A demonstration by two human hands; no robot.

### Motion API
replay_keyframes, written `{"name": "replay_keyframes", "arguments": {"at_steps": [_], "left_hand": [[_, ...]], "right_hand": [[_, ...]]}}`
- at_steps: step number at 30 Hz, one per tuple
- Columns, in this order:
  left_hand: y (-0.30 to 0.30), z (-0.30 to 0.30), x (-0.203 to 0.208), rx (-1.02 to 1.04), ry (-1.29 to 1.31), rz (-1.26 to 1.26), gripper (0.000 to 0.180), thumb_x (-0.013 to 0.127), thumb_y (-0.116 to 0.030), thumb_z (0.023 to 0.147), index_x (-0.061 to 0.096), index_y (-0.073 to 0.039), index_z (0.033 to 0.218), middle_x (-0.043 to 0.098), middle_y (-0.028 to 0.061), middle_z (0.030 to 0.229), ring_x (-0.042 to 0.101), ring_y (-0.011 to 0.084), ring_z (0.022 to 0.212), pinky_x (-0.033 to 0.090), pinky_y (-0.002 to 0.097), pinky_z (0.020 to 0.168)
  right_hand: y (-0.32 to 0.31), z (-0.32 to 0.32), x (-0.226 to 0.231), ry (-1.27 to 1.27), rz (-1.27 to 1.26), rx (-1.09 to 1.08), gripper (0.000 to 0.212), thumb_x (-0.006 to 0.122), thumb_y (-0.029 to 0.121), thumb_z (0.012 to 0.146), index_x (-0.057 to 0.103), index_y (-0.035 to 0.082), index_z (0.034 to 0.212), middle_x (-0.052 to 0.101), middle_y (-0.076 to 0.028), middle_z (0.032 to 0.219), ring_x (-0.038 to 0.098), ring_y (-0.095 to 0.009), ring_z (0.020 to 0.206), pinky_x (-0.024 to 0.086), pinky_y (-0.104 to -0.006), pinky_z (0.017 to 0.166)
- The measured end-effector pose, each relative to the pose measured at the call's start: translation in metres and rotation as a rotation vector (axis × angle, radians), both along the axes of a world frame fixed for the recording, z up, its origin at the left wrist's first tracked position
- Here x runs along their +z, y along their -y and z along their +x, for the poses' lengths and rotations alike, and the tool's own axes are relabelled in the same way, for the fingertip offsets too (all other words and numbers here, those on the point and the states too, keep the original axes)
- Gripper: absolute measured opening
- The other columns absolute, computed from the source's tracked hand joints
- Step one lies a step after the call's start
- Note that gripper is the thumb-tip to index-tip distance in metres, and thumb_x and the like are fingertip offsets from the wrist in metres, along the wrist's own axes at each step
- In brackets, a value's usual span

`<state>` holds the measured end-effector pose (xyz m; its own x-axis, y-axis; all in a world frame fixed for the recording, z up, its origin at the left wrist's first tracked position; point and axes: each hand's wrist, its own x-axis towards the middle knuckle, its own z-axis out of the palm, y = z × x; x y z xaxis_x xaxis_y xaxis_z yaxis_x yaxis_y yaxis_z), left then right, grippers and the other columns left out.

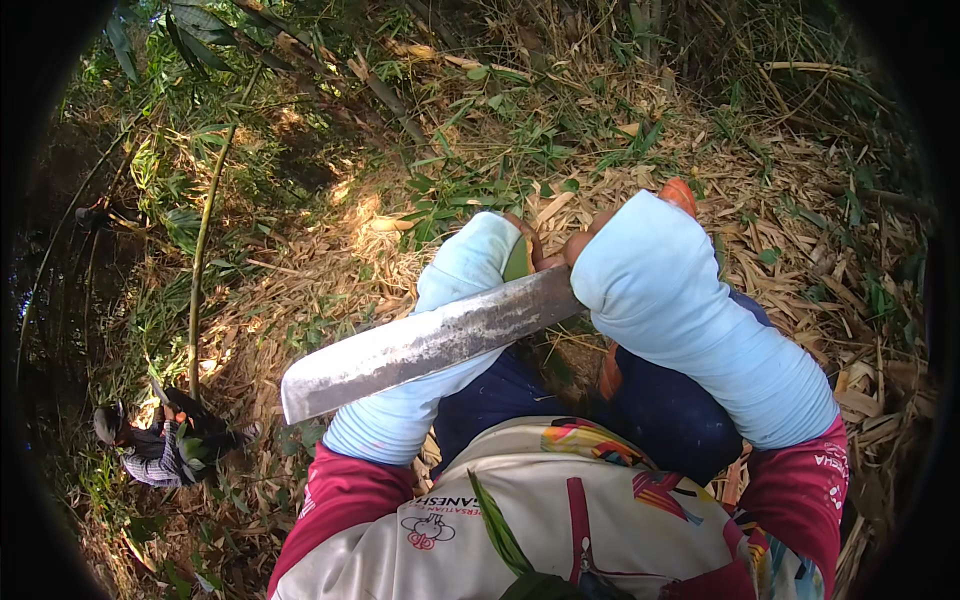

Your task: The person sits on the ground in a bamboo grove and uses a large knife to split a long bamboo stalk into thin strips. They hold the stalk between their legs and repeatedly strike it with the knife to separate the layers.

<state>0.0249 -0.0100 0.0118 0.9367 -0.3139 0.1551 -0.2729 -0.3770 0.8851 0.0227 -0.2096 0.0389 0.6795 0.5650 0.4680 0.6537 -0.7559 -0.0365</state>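
A machete with a broad, worn steel blade (430, 345) lies across in front of me, its tip pointing left over my left forearm. My right hand (590, 235) is closed on it; the light blue arm cover hides most of the fingers. Beyond that wrist shows a reddish-brown rounded end (679, 194), which looks like the handle. My left hand (530, 238) is close beside the right, just beyond the blade. Its fingers curl around a green piece of plant (518, 260), mostly hidden by the cuff and too covered to name exactly.
Dry bamboo leaves (800, 230) and green sprigs (460, 195) cover the ground. A tall thin stalk (208, 250) rises at the left. Another person (170, 440) in a cap crouches at the lower left. Bamboo stems (390, 105) stand at the far side.
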Motion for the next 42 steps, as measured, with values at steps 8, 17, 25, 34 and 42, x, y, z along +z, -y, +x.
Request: {"name": "replay_keyframes", "arguments": {"at_steps": [8, 17, 25, 34, 42], "left_hand": [[0.002, -0.005, -0.006, 0.101, 0.013, 0.072, 0.025, 0.068, 0.002, 0.079, 0.056, -0.006, 0.099, 0.054, 0.0035, 0.085, 0.053, 0.0092, 0.076, 0.045, 0.0237, 0.067], [0.028, -0.036, 0.013, -0.281, 0.333, 0.222, 0.015, 0.072, -0.002, 0.073, 0.058, -0.003, 0.077, 0.058, 0.0102, 0.069, 0.062, 0.0228, 0.059, 0.049, 0.034, 0.055], [0.013, -0.008, -0.008, 0.005, 0.377, 0.125, 0.02, 0.072, -0.012, 0.083, 0.059, -0.001, 0.095, 0.058, 0.0115, 0.078, 0.058, 0.024, 0.074, 0.047, 0.0315, 0.066], [0.002, -0.01, -0.006, 0.04, 0.191, 0.02, 0.025, 0.077, -0.014, 0.077, 0.061, -0.003, 0.092, 0.06, 0.0151, 0.077, 0.061, 0.033, 0.068, 0.048, 0.0368, 0.058], [0.018, -0.024, 0.012, -0.262, 0.328, 0.384, 0.012, 0.07, -0.002, 0.076, 0.06, -0.005, 0.081, 0.059, 0.011, 0.074, 0.058, 0.026, 0.067, 0.049, 0.0372, 0.065]], "right_hand": [[0.003, 0.001, 0.001, -0.04, 0.05, 0.058, 0.008, 0.062, 0.019, 0.074, 0.067, 0.013, 0.072, 0.062, -0.008, 0.065, 0.063, -0.028, 0.065, 0.049, -0.0398, 0.058], [0.032, 0.032, -0.013, -0.263, 0.176, -0.352, 0.019, 0.07, 0.012, 0.073, 0.063, 0.009, 0.09, 0.062, -0.014, 0.076, 0.064, -0.036, 0.079, 0.051, -0.0401, 0.068], [0.027, -0.004, 0.001, -0.135, 0.212, -0.029, 0.027, 0.072, 0.012, 0.064, 0.064, 0.011, 0.089, 0.062, -0.01, 0.078, 0.063, -0.034, 0.073, 0.05, -0.0392, 0.063], [0.01, 0.0, -0.002, -0.072, 0.024, 0.072, 0.012, 0.063, 0.021, 0.07, 0.066, 0.014, 0.079, 0.062, -0.006, 0.071, 0.064, -0.028, 0.067, 0.049, -0.0409, 0.061], [0.022, 0.006, -0.009, -0.146, 0.125, -0.163, 0.022, 0.069, 0.011, 0.065, 0.063, 0.016, 0.085, 0.062, -0.008, 0.076, 0.064, -0.032, 0.08, 0.048, -0.0441, 0.069]]}}
